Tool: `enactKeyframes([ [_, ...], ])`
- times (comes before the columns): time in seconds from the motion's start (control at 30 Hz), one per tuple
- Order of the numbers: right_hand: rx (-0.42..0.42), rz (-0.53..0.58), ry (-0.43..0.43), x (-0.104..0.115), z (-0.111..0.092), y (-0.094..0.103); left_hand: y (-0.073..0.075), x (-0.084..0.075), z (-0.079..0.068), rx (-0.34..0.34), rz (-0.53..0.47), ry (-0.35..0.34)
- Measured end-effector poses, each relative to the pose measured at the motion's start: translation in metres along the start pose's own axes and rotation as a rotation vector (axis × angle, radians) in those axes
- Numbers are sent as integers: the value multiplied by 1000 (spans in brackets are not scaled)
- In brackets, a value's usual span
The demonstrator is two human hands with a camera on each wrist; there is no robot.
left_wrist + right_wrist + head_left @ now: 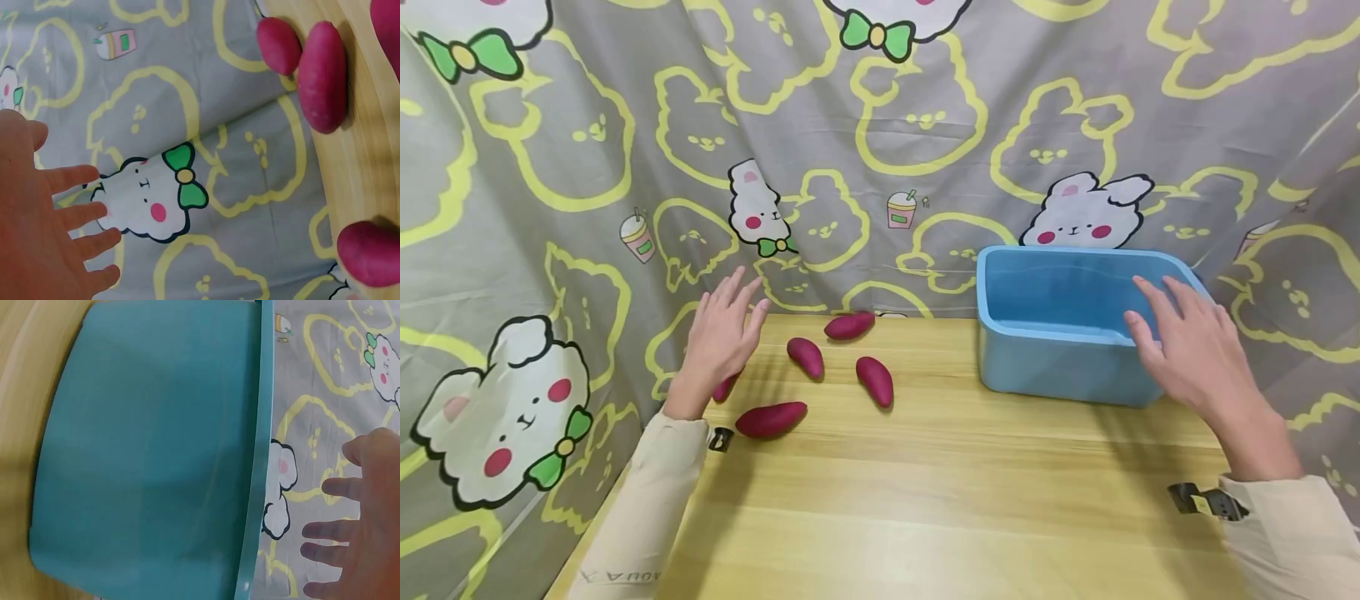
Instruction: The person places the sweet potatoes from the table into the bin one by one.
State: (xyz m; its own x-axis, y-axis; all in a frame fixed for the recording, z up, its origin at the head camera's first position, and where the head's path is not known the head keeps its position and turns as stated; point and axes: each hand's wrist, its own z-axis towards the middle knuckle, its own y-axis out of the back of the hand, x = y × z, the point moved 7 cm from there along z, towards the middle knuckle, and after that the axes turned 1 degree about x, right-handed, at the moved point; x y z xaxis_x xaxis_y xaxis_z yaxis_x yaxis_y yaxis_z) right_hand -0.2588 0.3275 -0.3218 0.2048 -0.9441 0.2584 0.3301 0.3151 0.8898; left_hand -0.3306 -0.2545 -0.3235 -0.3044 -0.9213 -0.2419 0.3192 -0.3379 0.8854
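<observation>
Several purple-red sweet potatoes lie on the left half of the table in the head view. One sweet potato (771, 420) is nearest the left forearm, and another sweet potato (724, 389) is partly hidden behind the wrist. My left hand (718, 333) is raised over that side with spread fingers and nothing in them. In the left wrist view, two sweet potatoes (322, 76) lie side by side. On the right stands a blue plastic bin (1067, 367), its visible inside bare. My right hand (1198, 354), fingers spread, hovers above the bin's right end and holds nothing.
A grey curtain (827, 108) printed with yellow outlines and white rabbits hangs behind the wooden table (925, 500) and along its left side. The bin stands close against the curtain at the table's back right.
</observation>
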Motion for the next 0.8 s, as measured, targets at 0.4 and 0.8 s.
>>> enactKeyframes([
  [0.4,-83,108,-32,1,-11,-17,-11,11,-28,-103,-181,50],
  [0.8,-123,199,-73,4,-19,-36,-36,15,-48,-99,-287,79],
])
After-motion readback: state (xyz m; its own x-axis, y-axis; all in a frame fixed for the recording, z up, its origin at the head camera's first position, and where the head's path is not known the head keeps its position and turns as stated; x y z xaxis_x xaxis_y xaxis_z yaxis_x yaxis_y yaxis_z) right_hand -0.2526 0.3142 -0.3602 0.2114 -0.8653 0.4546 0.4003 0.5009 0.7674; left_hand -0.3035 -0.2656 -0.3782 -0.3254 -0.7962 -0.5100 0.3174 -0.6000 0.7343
